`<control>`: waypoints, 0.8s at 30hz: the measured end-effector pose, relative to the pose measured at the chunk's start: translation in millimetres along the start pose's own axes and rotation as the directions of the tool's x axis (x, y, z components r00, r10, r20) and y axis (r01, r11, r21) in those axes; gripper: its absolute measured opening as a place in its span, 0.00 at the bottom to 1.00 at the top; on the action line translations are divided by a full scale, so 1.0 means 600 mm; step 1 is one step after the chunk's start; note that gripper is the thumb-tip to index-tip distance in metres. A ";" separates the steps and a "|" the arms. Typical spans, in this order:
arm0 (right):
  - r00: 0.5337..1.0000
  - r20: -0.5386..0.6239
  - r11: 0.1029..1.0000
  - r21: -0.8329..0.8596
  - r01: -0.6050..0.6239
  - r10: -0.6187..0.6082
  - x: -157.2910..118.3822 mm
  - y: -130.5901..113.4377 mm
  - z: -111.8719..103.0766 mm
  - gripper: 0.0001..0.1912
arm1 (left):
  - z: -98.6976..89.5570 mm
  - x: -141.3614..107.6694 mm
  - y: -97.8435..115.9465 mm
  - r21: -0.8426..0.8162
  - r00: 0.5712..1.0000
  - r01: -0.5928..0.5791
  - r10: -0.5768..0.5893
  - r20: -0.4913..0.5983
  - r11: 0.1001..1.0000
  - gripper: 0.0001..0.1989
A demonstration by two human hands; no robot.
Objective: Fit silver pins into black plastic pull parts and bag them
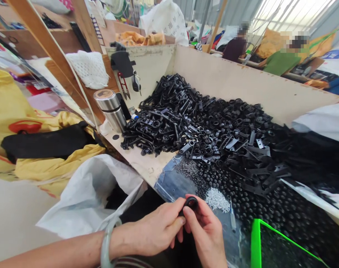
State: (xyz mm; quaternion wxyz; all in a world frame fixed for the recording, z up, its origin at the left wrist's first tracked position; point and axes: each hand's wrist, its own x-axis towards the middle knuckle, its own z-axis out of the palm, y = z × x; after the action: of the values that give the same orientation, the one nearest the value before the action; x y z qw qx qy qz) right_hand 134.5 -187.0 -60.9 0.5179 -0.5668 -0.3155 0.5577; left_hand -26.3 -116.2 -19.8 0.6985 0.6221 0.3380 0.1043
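Note:
Both of my hands meet at the front edge of the bench, closed on one small black plastic part with a ring-shaped end [191, 203]. My left hand [155, 227], with a pale bangle [106, 242] at the wrist, pinches the part's lower left side; its fingers hide much of the part. My right hand [205, 230] grips the ring end between thumb and fingers. Just beyond lie a heap of short silvery pins or screws [217, 200] and a thin tool with a light blue handle [232, 219] on a dark blue mat [175, 182].
Heaped black plastic parts [158, 126] fill the walled bench, with black balls [269, 208] at right. A green-rimmed tray [255, 242] stands front right. A steel flask [110, 109] and hanging red scissors [124, 85] are at left. An open white sack [82, 190] lies below. People sit beyond.

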 end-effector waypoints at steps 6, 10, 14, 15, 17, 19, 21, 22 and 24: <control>0.981 0.048 0.933 -0.303 0.196 -0.190 -0.006 -0.010 -0.020 0.14 | -0.021 0.014 -0.001 -0.170 0.964 0.024 0.023 0.265 0.985 0.20; 0.900 0.007 0.756 -0.538 0.372 -0.437 -0.007 -0.016 -0.028 0.13 | -0.030 0.024 -0.001 0.087 0.964 -0.262 0.257 0.062 0.961 0.15; 0.844 -0.048 0.683 -0.613 0.397 -0.534 0.001 -0.011 -0.026 0.09 | -0.024 0.036 -0.012 0.268 0.897 -0.402 0.435 -0.078 0.876 0.12; 0.849 -0.062 0.694 -0.609 0.384 -0.524 0.004 -0.009 -0.026 0.09 | -0.022 0.039 -0.015 0.324 0.886 -0.413 0.458 -0.074 0.851 0.12; 0.866 -0.093 0.733 -0.581 0.354 -0.491 0.008 -0.004 -0.027 0.11 | -0.021 0.042 -0.019 0.427 0.881 -0.400 0.468 -0.065 0.811 0.12; 0.898 -0.107 0.783 -0.542 0.307 -0.426 0.011 -0.001 -0.028 0.13 | -0.023 0.044 -0.019 0.477 0.899 -0.362 0.435 -0.048 0.801 0.12; 0.922 -0.126 0.821 -0.510 0.256 -0.366 0.013 0.001 -0.027 0.14 | -0.025 0.046 -0.017 0.485 0.914 -0.334 0.403 -0.043 0.808 0.12; 0.926 -0.145 0.838 -0.491 0.239 -0.349 0.014 0.001 -0.026 0.14 | -0.026 0.047 -0.015 0.477 0.921 -0.320 0.387 -0.046 0.818 0.11; 0.927 -0.191 0.881 -0.419 0.220 -0.323 0.016 -0.003 -0.023 0.14 | -0.023 0.048 -0.010 0.375 0.947 -0.273 0.315 -0.057 0.886 0.11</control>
State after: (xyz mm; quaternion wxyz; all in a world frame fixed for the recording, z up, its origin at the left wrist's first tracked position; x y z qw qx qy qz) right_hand 149.7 -180.9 -64.3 0.5044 -0.6749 -0.4278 0.3273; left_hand -14.6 -89.7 -35.1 0.5269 0.7770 0.2932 0.1809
